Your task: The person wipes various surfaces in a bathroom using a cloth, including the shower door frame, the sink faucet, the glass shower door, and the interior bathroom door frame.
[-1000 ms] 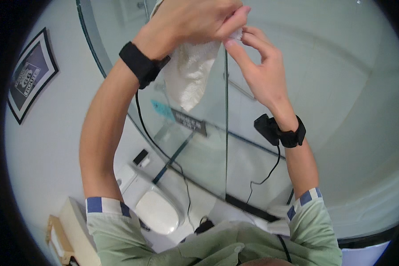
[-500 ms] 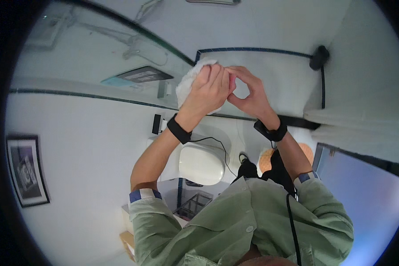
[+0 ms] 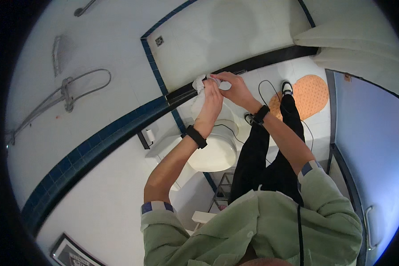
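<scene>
My left hand [image 3: 211, 103] is closed round a crumpled white cloth [image 3: 198, 83], which shows past its fingers. Close against it, my right hand [image 3: 236, 91] bends thumb and forefinger into a ring, their tips meeting at a bit of white cloth beside the left fingers. Its other fingertips are partly hidden. Both hands are in front of the long dark rail [image 3: 119, 137] that runs along the shower's side. Whether the cloth touches the rail I cannot tell. Each wrist wears a black band.
Below the hands stands a white toilet [image 3: 215, 153] with a black cable beside it. An orange mat [image 3: 308, 95] lies by my feet. Shower hose [image 3: 66, 95] hangs at left, a pale curtain [image 3: 354, 46] at right. A bluish door [image 3: 370, 146] is at right; a framed picture [image 3: 73, 252] lower left.
The view has tilted and shifted, now showing more floor, mat and the dark rail. My hands still meet at the cloth; less of the cloth shows, and the right hand's ring looks narrower.
</scene>
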Demonstrator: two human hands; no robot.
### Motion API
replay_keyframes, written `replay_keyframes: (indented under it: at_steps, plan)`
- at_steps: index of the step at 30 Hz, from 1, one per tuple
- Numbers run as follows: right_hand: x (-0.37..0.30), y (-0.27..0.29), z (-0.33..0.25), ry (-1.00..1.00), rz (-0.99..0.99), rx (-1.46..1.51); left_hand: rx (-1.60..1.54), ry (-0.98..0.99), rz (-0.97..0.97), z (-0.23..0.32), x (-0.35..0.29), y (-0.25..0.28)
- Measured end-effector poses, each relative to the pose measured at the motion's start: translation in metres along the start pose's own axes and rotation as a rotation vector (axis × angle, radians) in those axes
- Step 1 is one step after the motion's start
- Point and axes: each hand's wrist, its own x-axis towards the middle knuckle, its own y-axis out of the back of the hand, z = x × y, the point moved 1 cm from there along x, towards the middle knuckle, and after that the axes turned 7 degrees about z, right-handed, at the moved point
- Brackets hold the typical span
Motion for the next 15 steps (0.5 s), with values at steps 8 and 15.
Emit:
replay_keyframes:
  at_steps: [8,15]
  plan:
    - [-0.07,-0.028,0.183,-0.56,0.23,0.125,-0.042,-0.097,-0.214,0.148,0.087,-0.09]
    - [-0.13,-0.011,0.315,-1.114,0.178,0.575,-0.1,-0.107,-0.241,0.299,0.15,-0.182]
